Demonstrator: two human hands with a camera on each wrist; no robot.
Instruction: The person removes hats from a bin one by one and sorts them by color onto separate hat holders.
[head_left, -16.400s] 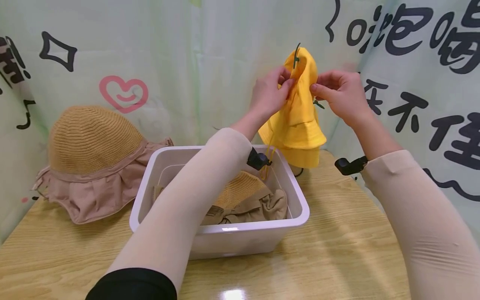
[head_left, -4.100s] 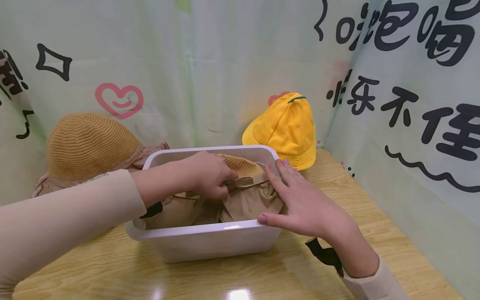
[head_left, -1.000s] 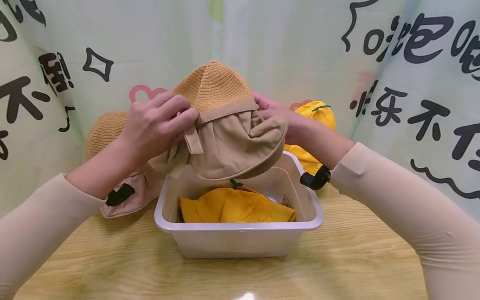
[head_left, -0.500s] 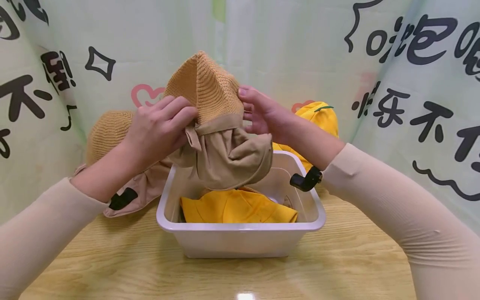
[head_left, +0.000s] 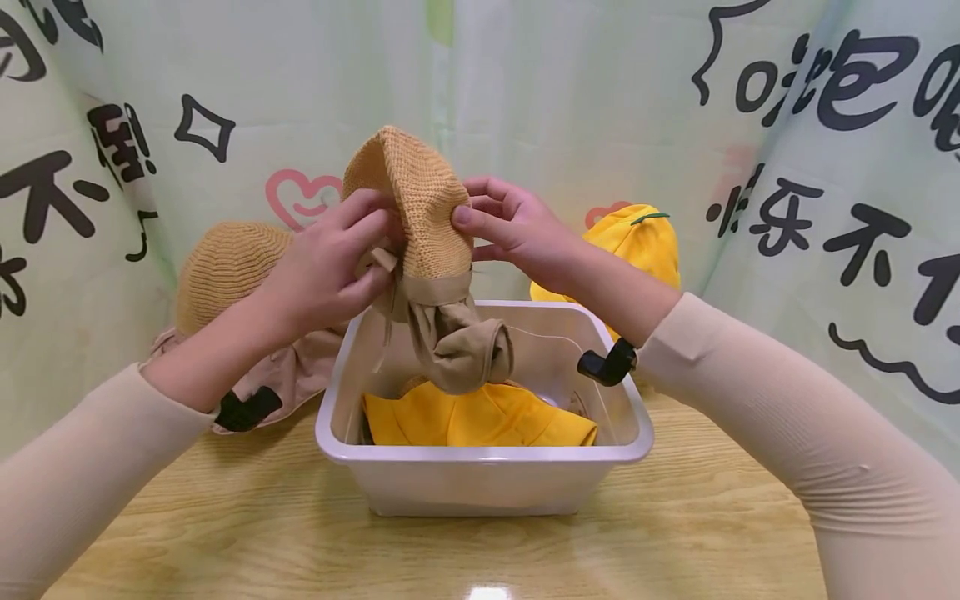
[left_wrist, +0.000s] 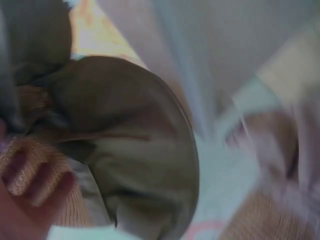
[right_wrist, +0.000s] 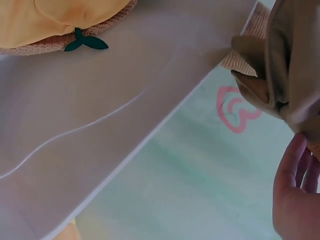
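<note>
Above the bin, both hands hold a sun hat (head_left: 431,208) with a tan knitted crown and a beige cloth brim. My left hand (head_left: 326,258) grips it on the left by the crown's lower edge, near a cloth strap. On the right, my right hand (head_left: 528,229) pinches the crown between thumb and fingers. The crown is folded narrow and the brim (left_wrist: 135,125) hangs down. Beneath is a white plastic bin (head_left: 483,454) with a yellow hat (head_left: 480,417) inside. A green sprout on that yellow hat (right_wrist: 60,15) shows in the right wrist view.
Left of the bin stands a knitted hat (head_left: 225,271) with a pink cloth brim, partly behind my left arm. Another yellow hat (head_left: 637,242) stands behind the bin at right. A printed curtain (head_left: 525,92) backs the wooden table (head_left: 247,517).
Earlier, both hands held a yellow hat, now standing behind the bin. The beige-brimmed hat has come out of the bin. In the last second its crown was folded narrower and my right hand moved left.
</note>
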